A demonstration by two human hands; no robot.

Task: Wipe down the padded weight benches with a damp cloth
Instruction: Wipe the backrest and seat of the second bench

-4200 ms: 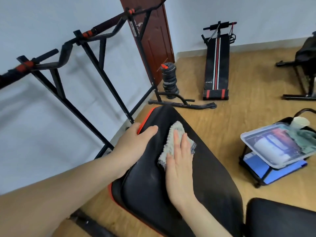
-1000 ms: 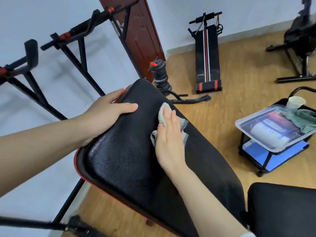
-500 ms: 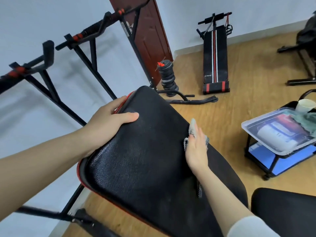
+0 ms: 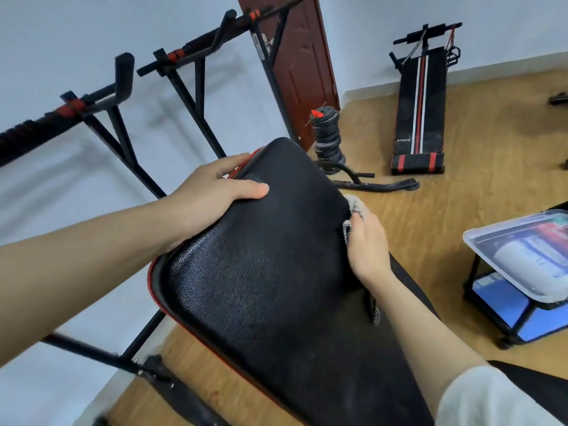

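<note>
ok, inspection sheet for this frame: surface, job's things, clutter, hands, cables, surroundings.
surface: pad, black with red trim, tilted; wood floor below.
job's things: cloth at the pad's right edge, under the right hand.
clutter: clear box on a cart; plates stacked on the floor.
grippers: left hand grips the pad's top left edge; right hand holds the cloth against the right edge.
cables: thin cords at the sit-up bench head; none near the hands.
surroundings: rack by a white wall; brown door.
</note>
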